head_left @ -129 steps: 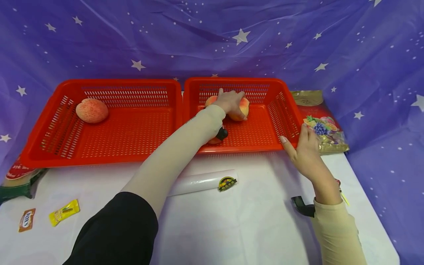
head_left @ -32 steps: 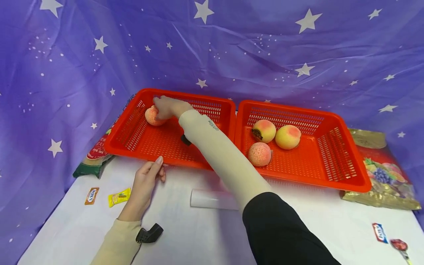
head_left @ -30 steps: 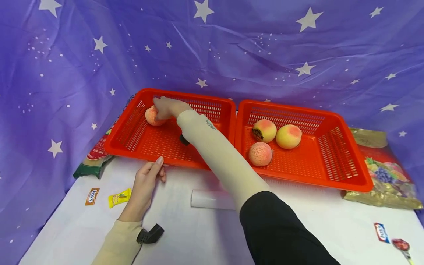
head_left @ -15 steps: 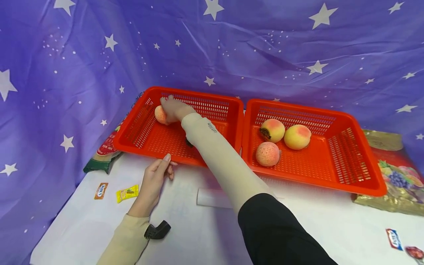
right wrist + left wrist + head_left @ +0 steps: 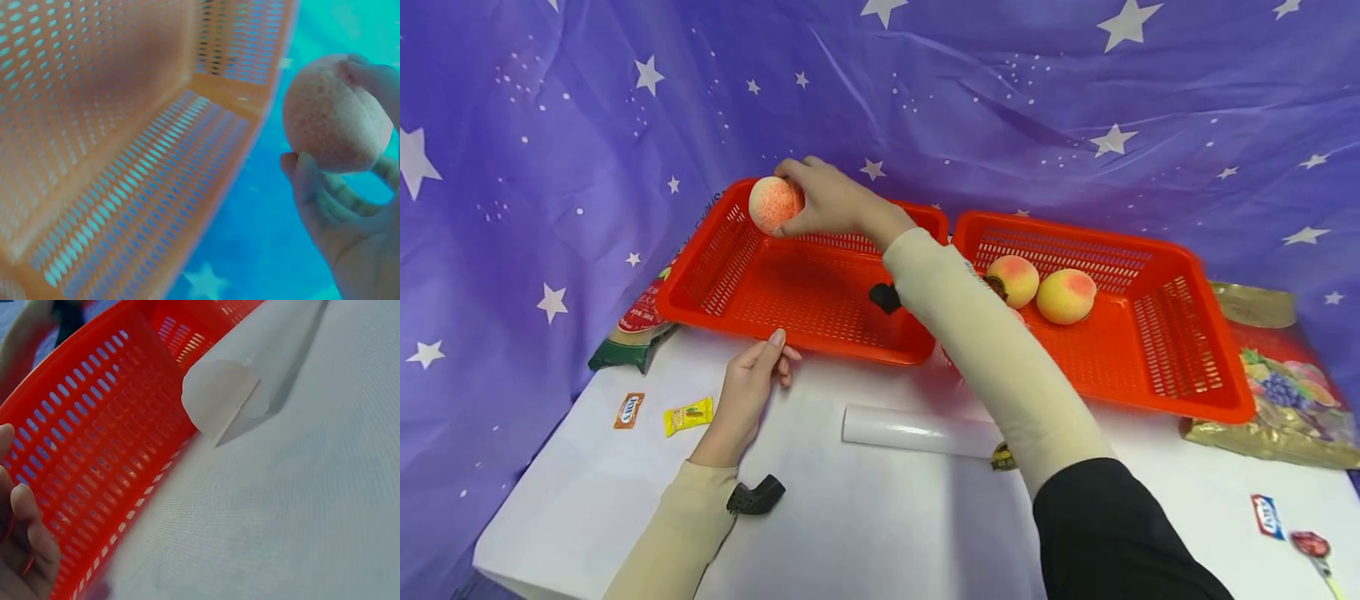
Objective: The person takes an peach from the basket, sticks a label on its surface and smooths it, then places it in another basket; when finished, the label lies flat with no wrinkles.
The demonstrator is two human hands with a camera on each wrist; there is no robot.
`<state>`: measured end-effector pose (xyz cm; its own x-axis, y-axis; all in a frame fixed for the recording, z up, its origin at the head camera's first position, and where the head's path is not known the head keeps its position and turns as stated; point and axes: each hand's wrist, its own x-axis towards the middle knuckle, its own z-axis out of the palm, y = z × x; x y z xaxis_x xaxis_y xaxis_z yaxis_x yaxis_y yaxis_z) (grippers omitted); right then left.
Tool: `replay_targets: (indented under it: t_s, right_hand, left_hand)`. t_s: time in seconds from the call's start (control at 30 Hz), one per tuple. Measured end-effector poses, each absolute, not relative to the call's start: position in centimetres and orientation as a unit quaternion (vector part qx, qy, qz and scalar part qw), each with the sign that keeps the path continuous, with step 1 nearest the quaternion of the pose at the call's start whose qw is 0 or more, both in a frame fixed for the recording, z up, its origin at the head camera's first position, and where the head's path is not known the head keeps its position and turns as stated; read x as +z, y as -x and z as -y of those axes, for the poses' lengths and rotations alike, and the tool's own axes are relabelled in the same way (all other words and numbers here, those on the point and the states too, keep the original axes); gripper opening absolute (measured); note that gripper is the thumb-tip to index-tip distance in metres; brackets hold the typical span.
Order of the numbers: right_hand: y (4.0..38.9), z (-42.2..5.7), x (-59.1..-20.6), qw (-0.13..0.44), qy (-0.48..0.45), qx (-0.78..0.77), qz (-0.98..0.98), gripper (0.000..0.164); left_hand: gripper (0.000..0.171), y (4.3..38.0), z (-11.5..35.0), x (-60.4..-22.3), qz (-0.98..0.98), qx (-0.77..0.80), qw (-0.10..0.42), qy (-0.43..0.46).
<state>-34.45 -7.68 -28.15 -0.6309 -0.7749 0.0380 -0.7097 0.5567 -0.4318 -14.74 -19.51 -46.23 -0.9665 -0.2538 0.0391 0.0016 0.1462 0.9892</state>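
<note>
My right hand [image 5: 831,198] grips a speckled peach [image 5: 775,205] above the back left of the left red basket [image 5: 797,343]. In the right wrist view the fingers and thumb curl round the peach [image 5: 334,119], level with the basket's edge. At that basket's front edge, my left hand [image 5: 751,392] pinches the rim, thumb on top and fingers bent underneath against the outer wall. Inside the right red basket [image 5: 1150,358] lie two yellow-pink peaches, one with a black label [image 5: 1017,279] and one beside it [image 5: 1066,297]. A third, speckled peach is mostly hidden behind my right sleeve.
A white roll [image 5: 917,430] lies in front of the baskets. Two small packets, brown [image 5: 629,411] and yellow [image 5: 689,416], lie at left. A fruit-printed bag [image 5: 1285,383] stands right, near a small blue-red packet [image 5: 1267,517] and a lollipop-like item [image 5: 1311,544]. Another bag [image 5: 632,333] is at far left.
My right hand has lifted the speckled peach up off the left basket's floor. Earlier it reached into the right basket. The left hand stays at the left basket's front rim.
</note>
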Motion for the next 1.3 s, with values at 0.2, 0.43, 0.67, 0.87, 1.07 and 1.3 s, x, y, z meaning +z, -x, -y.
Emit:
replay_targets:
  t_s: [0.2,0.43,0.67,0.87,1.07,1.3]
  right_hand:
    - [26.7,-0.1,-22.0,0.09,0.35,-0.355,-0.862,0.06]
    - [19.0,-7.7,-21.8,0.201,0.255,-0.561,-0.762,0.045]
    - [14.0,-13.6,-29.5,0.359,0.237,-0.748,-0.507,0.053]
    - [8.9,-16.1,-34.5,0.374,0.171,-0.766,-0.495,0.058]
    - [6.0,-15.8,-37.6,0.28,0.082,-0.638,-0.713,0.075]
    - [4.4,-15.2,-39.5,0.166,0.123,-0.482,-0.851,0.077]
  left_hand:
    - [0.051,14.4,19.1,-44.3,0.761,-0.636,0.086,-0.092]
    - [0.05,13.7,19.7,-43.2,0.753,-0.64,0.103,-0.112]
    - [0.043,14.0,20.9,-43.9,0.715,-0.672,0.155,-0.112]
    - [0.043,13.6,20.5,-42.4,0.704,-0.681,0.16,-0.122]
    - [0.048,13.5,20.2,-42.0,0.682,-0.703,0.151,-0.134]
    - [0.043,13.5,19.9,-42.8,0.7,-0.688,0.151,-0.119]
